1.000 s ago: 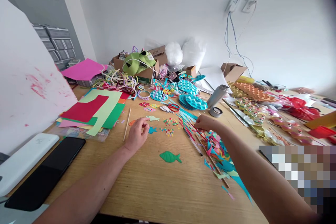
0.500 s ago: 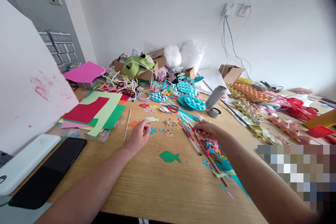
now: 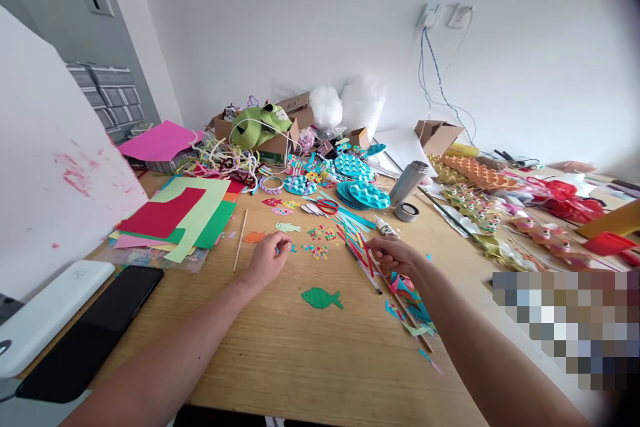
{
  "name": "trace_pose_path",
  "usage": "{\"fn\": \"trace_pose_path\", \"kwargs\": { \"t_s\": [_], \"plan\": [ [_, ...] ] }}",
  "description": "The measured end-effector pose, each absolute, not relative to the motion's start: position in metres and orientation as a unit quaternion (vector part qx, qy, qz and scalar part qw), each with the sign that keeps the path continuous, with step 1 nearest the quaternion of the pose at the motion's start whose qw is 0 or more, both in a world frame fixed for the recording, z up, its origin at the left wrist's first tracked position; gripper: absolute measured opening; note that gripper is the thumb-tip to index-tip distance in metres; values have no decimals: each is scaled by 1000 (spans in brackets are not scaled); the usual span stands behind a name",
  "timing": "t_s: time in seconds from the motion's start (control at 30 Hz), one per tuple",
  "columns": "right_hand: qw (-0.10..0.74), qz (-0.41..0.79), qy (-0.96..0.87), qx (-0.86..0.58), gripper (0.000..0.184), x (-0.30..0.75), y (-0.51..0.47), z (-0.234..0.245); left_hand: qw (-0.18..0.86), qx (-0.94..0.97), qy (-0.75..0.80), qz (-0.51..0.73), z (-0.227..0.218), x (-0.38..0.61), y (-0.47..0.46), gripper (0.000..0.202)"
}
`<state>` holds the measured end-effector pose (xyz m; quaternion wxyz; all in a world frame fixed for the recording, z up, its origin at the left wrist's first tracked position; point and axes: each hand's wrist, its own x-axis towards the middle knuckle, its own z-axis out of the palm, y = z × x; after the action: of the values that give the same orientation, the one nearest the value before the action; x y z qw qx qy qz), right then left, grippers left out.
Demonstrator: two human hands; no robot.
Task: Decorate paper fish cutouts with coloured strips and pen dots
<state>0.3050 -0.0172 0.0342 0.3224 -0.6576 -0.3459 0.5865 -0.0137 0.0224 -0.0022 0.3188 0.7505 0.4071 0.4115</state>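
My left hand [image 3: 267,258] rests on the wooden table [image 3: 300,360] with its fingers curled, the fingertips at a small blue paper piece [image 3: 289,248]. An orange paper fish [image 3: 254,237] lies just left of it. My right hand [image 3: 395,255] is closed among a heap of coloured paper strips [image 3: 407,293], pinching something thin that I cannot name. A green paper fish [image 3: 321,298] lies on the table between my two forearms. Small confetti dots [image 3: 320,243] lie beyond it.
Coloured paper sheets [image 3: 185,213] and a thin wooden stick [image 3: 240,239] lie at the left. A black phone [image 3: 90,333] and a white device [image 3: 47,313] sit near the left edge. Red scissors [image 3: 327,205], teal trays [image 3: 367,195], a metal flask [image 3: 407,181], a tape roll [image 3: 406,211] and a glue bottle [image 3: 386,227] stand farther back.
My right hand has drawn back toward me along the strips. My left hand shifted slightly right, uncovering the orange fish. The glue bottle has come into view.
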Motion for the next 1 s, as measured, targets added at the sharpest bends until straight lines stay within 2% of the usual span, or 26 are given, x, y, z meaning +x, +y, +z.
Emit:
{"fn": "trace_pose_path", "kwargs": {
  "t_s": [0.1, 0.23, 0.37, 0.47, 0.63, 0.77, 1.0],
  "plan": [
    [337, 577, -366, -649, 26, 298, -26, 40, 362, 763, 381, 376, 14, -3, 16, 15],
    [344, 558, -405, -637, 25, 280, -44, 50, 491, 740, 349, 298, 29, 19, 9, 21],
    [316, 556, -445, -626, 28, 256, -62, 55, 641, 650, 346, 217, 32, 43, 4, 37],
    [286, 562, -480, -610, 28, 239, -72, 53, 713, 585, 334, 192, 30, 56, 0, 43],
    [284, 580, -460, -609, 33, 218, -84, 44, 730, 542, 358, 211, 27, 56, -3, 30],
    [281, 599, -453, -597, 44, 203, -99, 34, 727, 535, 369, 221, 26, 46, -4, 29],
    [251, 578, -441, -639, 44, 178, -123, 22, 674, 599, 391, 185, 16, 30, -1, 22]
  ]
}}
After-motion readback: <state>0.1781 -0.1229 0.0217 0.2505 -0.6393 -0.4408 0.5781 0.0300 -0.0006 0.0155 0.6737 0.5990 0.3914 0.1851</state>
